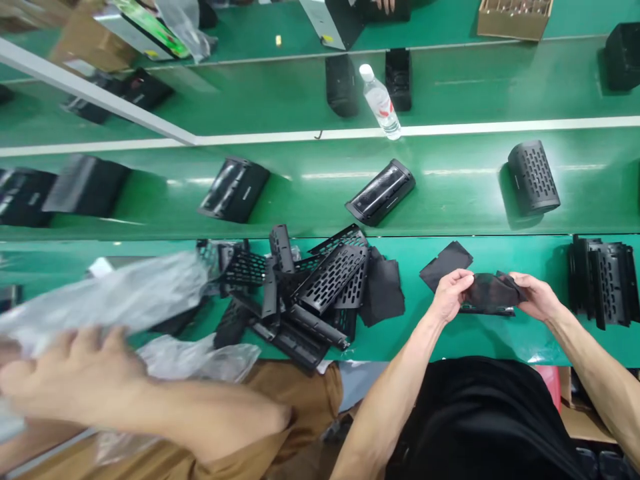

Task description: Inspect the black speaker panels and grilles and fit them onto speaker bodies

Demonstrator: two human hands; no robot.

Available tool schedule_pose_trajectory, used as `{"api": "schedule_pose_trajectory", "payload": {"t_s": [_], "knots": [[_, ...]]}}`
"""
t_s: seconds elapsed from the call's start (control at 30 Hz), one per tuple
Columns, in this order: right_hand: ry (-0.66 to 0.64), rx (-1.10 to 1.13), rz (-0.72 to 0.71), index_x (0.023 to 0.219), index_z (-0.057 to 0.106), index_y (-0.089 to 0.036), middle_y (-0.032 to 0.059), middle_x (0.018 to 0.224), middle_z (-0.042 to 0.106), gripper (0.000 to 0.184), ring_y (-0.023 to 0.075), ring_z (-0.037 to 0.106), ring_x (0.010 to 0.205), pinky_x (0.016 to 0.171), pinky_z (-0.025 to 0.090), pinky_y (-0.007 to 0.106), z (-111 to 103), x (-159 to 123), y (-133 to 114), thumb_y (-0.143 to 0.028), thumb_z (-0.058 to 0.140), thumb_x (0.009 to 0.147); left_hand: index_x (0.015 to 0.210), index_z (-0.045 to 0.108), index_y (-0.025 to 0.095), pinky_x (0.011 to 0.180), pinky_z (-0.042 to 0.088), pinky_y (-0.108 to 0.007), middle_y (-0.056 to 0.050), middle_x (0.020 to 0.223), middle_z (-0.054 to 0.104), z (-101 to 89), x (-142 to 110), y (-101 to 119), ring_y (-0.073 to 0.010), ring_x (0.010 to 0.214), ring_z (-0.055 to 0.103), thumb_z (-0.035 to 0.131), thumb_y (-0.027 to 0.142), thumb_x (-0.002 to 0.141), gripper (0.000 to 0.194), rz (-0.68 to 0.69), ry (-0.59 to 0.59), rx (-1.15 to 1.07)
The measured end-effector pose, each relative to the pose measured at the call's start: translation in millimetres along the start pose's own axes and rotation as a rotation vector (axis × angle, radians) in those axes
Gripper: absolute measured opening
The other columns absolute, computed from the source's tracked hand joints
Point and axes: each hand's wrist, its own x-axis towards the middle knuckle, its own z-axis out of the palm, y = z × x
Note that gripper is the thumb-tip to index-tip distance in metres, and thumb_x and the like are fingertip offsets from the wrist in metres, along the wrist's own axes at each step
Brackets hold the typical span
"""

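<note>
Green table (pixel 540 253) extends beneath your hands, with a pile of black perforated panels (pixel 333 277) to the left. Your left grip (pixel 453 293) and right grip (pixel 539 297) are closed, pinching opposite ends of a thin black sheet (pixel 493 292). The sheet spans between both grips, over a black part (pixel 487 311), its lower edge visible.
</note>
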Motion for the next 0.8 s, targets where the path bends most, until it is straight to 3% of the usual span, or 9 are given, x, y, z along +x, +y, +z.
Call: {"api": "schedule_pose_trajectory", "payload": {"t_s": [0.13, 0.2, 0.3, 0.47, 0.63, 0.8], "knots": [[-0.001, -0.044, 0.041, 0.088, 0.072, -0.023, 0.004, 0.077, 0.073, 0.042, 0.0226, 0.068, 0.07, 0.067, 0.056, 0.035, 1, -3, 19, -0.064, 0.074, 0.078, 0.095, 0.073, 0.016, 0.056, 0.044, -0.021, 0.003, 0.07, 0.067, -13.6, -12, -4, -0.0083, 0.056, 0.057, 0.099, 0.055, 0.064, 0.056, 0.012, 0.053, 0.041], [0.032, -0.104, 0.032, 0.092, 0.071, -0.023, 0.0009, 0.076, 0.073, 0.042, 0.0205, 0.068, 0.07, 0.071, 0.057, 0.034, 1, -2, 26, -0.057, 0.086, 0.072, 0.1, 0.074, 0.017, 0.056, 0.045, -0.021, 0.002, 0.073, 0.068, -19.6, -15, -1, -0.0091, 0.058, 0.058, 0.099, 0.053, 0.064, 0.058, 0.007, 0.057, 0.066], [0.1, -0.165, 0.025, 0.08, 0.067, -0.022, -0.0033, 0.065, 0.068, 0.037, 0.0162, 0.063, 0.06, 0.067, 0.056, 0.031, -1, 2, 31, -0.044, 0.093, 0.064, 0.11, 0.071, 0.019, 0.06, 0.051, -0.023, 0.002, 0.079, 0.069, -26.6, -17, 5, -0.0114, 0.065, 0.063, 0.098, 0.051, 0.064, 0.062, 0.012, 0.07, 0.097], [0.167, -0.181, 0.042, 0.08, 0.073, -0.02, 0.0039, 0.074, 0.076, 0.032, 0.0215, 0.069, 0.067, 0.071, 0.06, 0.036, -6, -2, 30, -0.05, 0.079, 0.07, 0.113, 0.069, 0.019, 0.062, 0.054, -0.024, -0.001, 0.086, 0.073, -34.7, -17, 10, -0.0136, 0.07, 0.067, 0.098, 0.048, 0.064, 0.064, 0.022, 0.062, 0.153], [0.219, -0.188, 0.014, 0.09, 0.075, -0.021, 0.0063, 0.087, 0.079, 0.047, 0.025, 0.072, 0.08, 0.074, 0.061, 0.038, -5, -5, 31, -0.063, 0.081, 0.071, 0.113, 0.069, 0.02, 0.06, 0.052, -0.023, 0.001, 0.084, 0.07, -34.7, -14, 9, -0.0125, 0.067, 0.064, 0.096, 0.047, 0.066, 0.062, 0.031, 0.035, 0.192], [0.287, -0.231, -0.034, 0.076, 0.066, -0.022, -0.0006, 0.068, 0.069, 0.05, 0.0173, 0.061, 0.062, 0.065, 0.054, 0.03, -7, 2, 36, -0.066, 0.089, 0.066, 0.118, 0.067, 0.021, 0.059, 0.054, -0.024, 0.001, 0.085, 0.069, -37.3, -13, 7, -0.0132, 0.068, 0.064, 0.094, 0.049, 0.068, 0.064, 0.045, 0.032, 0.228]]}}
